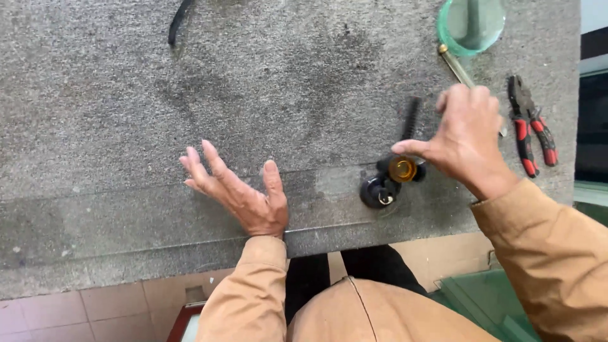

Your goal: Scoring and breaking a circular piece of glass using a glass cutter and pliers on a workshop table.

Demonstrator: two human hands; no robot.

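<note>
The left hand (244, 193) lies flat and open on the grey felt-covered table (126, 126), fingers spread and palm down near the near edge, holding nothing; it looks placed there to steady whatever lies under it, perhaps a clear pane whose edge shows as a faint line across the felt, though that is hard to tell. The right hand (465, 136) is curled around a small tool (396, 174) with an amber knob and a black round base, thumb and fingers pinching the upper part while the base rests on the table just right of the middle, close to the near edge. A black ridged bar runs away from the tool toward the far side.

Beyond the right hand, a brass-tipped slim tool (457, 68) slants across the felt, partly hidden by the knuckles. A round disc of greenish glass (472, 25) sits at the far right. Red-handled pliers (531, 126) lie well to the right, within easy reach. A black strap (179, 20) lies at the far left.
</note>
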